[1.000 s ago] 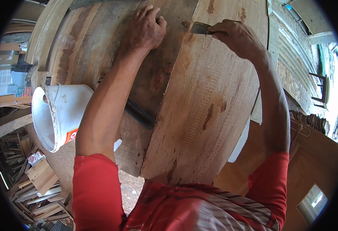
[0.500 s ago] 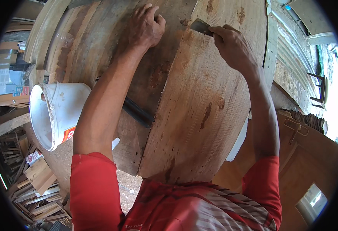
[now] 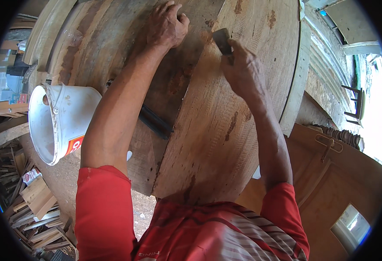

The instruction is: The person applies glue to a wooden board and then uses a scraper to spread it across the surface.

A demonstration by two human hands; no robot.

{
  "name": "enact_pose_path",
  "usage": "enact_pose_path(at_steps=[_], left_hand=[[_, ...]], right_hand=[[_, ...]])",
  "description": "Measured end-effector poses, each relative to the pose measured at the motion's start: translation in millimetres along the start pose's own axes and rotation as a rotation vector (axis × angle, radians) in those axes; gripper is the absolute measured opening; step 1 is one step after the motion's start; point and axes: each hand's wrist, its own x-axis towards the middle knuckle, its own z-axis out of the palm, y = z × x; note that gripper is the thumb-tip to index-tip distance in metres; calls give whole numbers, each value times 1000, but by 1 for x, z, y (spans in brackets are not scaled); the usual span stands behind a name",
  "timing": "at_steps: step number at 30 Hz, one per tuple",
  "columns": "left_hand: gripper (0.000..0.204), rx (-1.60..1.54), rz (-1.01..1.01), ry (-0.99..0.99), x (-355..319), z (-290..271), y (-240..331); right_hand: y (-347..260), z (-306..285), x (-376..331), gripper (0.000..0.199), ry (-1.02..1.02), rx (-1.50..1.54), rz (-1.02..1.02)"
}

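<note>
In my right hand (image 3: 245, 69) is a putty knife (image 3: 221, 41), its dark flat blade close to the left edge of a wide pale wooden board (image 3: 208, 126). The board has brown filler-like patches and fine cracks. My left hand (image 3: 168, 27) rests on the darker wood surface (image 3: 112, 39) left of the board, fingers loosely bent and thumb apart, with nothing visible in it. A dark bar-shaped tool (image 3: 155, 122) lies beyond my left forearm, partly hidden.
A white bucket (image 3: 71, 115) lies tipped on its side at the left. Wood scraps (image 3: 38, 195) are piled at lower left. A brown panel door (image 3: 312, 174) with a handle stands at lower right. A pale wood strip (image 3: 296, 82) runs along the board's right side.
My right hand has shifted left and slightly down with the putty knife, whose blade has turned to point more upward. My left hand stays nearly in place.
</note>
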Motion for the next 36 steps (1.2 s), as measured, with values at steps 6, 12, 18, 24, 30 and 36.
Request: enact_pose_path(at_steps=[6, 12, 18, 24, 30, 36], left_hand=[[45, 0, 0, 35, 0, 4, -5], [44, -20, 21, 51, 1, 8, -8], [45, 1, 17, 51, 1, 8, -14], [45, -15, 25, 38, 0, 9, -11], [44, 10, 38, 51, 0, 10, -12], [44, 1, 1, 36, 0, 5, -8]], right_hand=[[1, -1, -6, 34, -9, 47, 15], [-10, -7, -12, 30, -18, 62, 53], [-10, -4, -14, 31, -9, 38, 27], [-7, 6, -9, 35, 22, 26, 23], [-4, 2, -12, 38, 37, 143, 136], [4, -6, -19, 33, 60, 95, 173]])
